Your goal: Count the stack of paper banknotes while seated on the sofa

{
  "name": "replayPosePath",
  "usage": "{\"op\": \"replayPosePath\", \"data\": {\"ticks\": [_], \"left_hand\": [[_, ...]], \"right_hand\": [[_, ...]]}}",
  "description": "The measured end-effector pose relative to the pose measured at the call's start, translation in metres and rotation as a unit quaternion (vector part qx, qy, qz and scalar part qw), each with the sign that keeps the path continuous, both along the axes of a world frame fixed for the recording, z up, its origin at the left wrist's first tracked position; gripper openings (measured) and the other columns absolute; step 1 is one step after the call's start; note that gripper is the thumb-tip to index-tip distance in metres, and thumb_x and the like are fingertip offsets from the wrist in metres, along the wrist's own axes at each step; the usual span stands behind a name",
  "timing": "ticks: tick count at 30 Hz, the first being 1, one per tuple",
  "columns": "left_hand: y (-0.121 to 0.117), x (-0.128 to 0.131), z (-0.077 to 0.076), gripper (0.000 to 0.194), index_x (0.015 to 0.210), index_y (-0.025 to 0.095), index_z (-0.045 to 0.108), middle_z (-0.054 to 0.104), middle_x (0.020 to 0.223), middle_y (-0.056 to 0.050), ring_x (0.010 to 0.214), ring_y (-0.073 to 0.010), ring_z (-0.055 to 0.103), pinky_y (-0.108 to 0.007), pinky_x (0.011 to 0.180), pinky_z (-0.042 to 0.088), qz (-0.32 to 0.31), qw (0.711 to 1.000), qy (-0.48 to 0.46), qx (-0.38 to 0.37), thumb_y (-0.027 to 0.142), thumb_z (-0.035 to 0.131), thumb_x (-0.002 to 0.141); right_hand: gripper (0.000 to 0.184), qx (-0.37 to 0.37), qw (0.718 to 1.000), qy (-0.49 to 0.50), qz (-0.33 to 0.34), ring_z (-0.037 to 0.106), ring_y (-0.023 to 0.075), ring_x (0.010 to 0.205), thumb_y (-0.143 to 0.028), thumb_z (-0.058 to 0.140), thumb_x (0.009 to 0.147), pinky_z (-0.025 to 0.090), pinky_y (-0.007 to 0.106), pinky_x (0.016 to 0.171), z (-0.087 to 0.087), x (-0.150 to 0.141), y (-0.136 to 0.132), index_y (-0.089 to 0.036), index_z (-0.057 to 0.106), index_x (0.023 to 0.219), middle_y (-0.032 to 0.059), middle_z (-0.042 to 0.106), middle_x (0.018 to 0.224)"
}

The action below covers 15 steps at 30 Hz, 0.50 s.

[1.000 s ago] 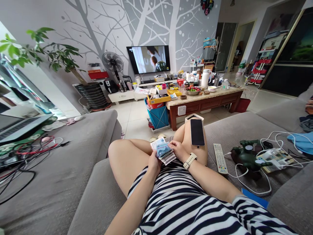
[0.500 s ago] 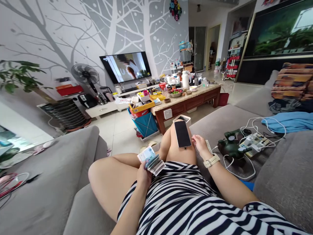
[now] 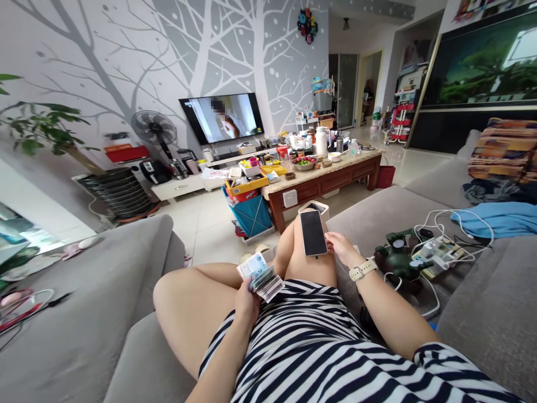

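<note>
My left hand point(image 3: 247, 302) is closed around a fanned stack of banknotes point(image 3: 268, 284) above my lap, with a pale blue note sticking out on the far side. A smartphone point(image 3: 313, 232) with a dark screen lies on my right thigh. At the phone's right edge, my right hand point(image 3: 340, 249) has its fingers bent together against it; the fingertips are partly hidden. A cream watch strap point(image 3: 363, 270) circles my right wrist. Beyond the phone, near my knee, there is an open white box point(image 3: 314, 207).
To my right on the grey sofa point(image 3: 369, 207) are a dark green figure-shaped object point(image 3: 400, 257), a power strip point(image 3: 442, 254) with white cables, and a blue cloth point(image 3: 499, 218). Ahead stands a crowded coffee table point(image 3: 327, 183), with a blue storage bin point(image 3: 251, 215) at its left end.
My right hand has moved left, from beside the smartphone to its edge. My left hand still holds the banknotes. The view has tilted up slightly.
</note>
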<state>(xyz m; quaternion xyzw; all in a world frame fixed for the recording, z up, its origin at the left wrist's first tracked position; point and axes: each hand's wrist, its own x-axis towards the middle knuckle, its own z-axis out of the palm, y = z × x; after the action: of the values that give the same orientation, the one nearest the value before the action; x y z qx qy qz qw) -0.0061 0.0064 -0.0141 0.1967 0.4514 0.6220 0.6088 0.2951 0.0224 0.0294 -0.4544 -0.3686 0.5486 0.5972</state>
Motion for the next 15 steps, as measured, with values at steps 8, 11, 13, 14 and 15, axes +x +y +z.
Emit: {"op": "replayPosePath", "data": {"ticks": [8, 11, 13, 14, 15], "left_hand": [[-0.005, -0.001, 0.001, 0.029, 0.111, 0.01, 0.063, 0.071, 0.09, -0.011, 0.077, -0.0215, 0.069, -0.035, 0.073, 0.057, 0.003, 1.0, -0.016, -0.005, 0.021, 0.052, 0.087], [-0.007, 0.0, 0.004, 0.028, 0.111, 0.01, 0.063, 0.071, 0.089, -0.012, 0.077, -0.0225, 0.07, -0.035, 0.072, 0.057, 0.005, 1.0, -0.019, -0.017, 0.02, 0.053, 0.086], [-0.008, -0.001, 0.004, 0.029, 0.111, 0.009, 0.063, 0.071, 0.087, -0.012, 0.077, -0.0229, 0.07, -0.035, 0.072, 0.057, 0.003, 1.0, -0.015, -0.021, 0.021, 0.052, 0.087], [-0.008, -0.001, 0.004, 0.028, 0.11, 0.009, 0.063, 0.071, 0.087, -0.012, 0.077, -0.023, 0.07, -0.035, 0.071, 0.057, 0.004, 1.0, -0.013, -0.021, 0.022, 0.052, 0.087], [-0.008, -0.001, 0.004, 0.028, 0.11, 0.009, 0.063, 0.072, 0.087, -0.012, 0.077, -0.0229, 0.07, -0.035, 0.071, 0.057, 0.005, 1.0, -0.012, -0.022, 0.022, 0.052, 0.087]], "right_hand": [[0.034, 0.103, 0.986, -0.052, -0.121, 0.059, 0.0196, 0.071, -0.051, 0.066, 0.07, 0.047, 0.031, 0.064, -0.022, -0.011, -0.003, -0.018, 0.061, 0.071, 0.0038, 0.065, 0.069], [0.029, 0.112, 0.986, 0.008, -0.123, 0.061, 0.0194, 0.071, -0.049, 0.066, 0.072, 0.049, 0.031, 0.063, -0.024, -0.014, -0.017, -0.02, 0.061, 0.072, 0.003, 0.066, 0.071], [0.024, 0.097, 0.986, 0.084, -0.103, 0.062, 0.0178, 0.068, -0.044, 0.069, 0.071, 0.05, 0.03, 0.059, -0.019, -0.016, -0.025, -0.021, 0.061, 0.074, 0.0014, 0.066, 0.072], [0.022, 0.091, 0.984, 0.122, -0.093, 0.062, 0.0171, 0.067, -0.041, 0.071, 0.07, 0.051, 0.029, 0.059, -0.016, -0.017, -0.028, -0.022, 0.062, 0.075, 0.0007, 0.067, 0.074], [0.019, 0.09, 0.98, 0.155, -0.083, 0.063, 0.0163, 0.069, -0.037, 0.072, 0.07, 0.052, 0.028, 0.059, -0.011, -0.018, -0.03, -0.022, 0.063, 0.077, 0.0001, 0.068, 0.076]]}}
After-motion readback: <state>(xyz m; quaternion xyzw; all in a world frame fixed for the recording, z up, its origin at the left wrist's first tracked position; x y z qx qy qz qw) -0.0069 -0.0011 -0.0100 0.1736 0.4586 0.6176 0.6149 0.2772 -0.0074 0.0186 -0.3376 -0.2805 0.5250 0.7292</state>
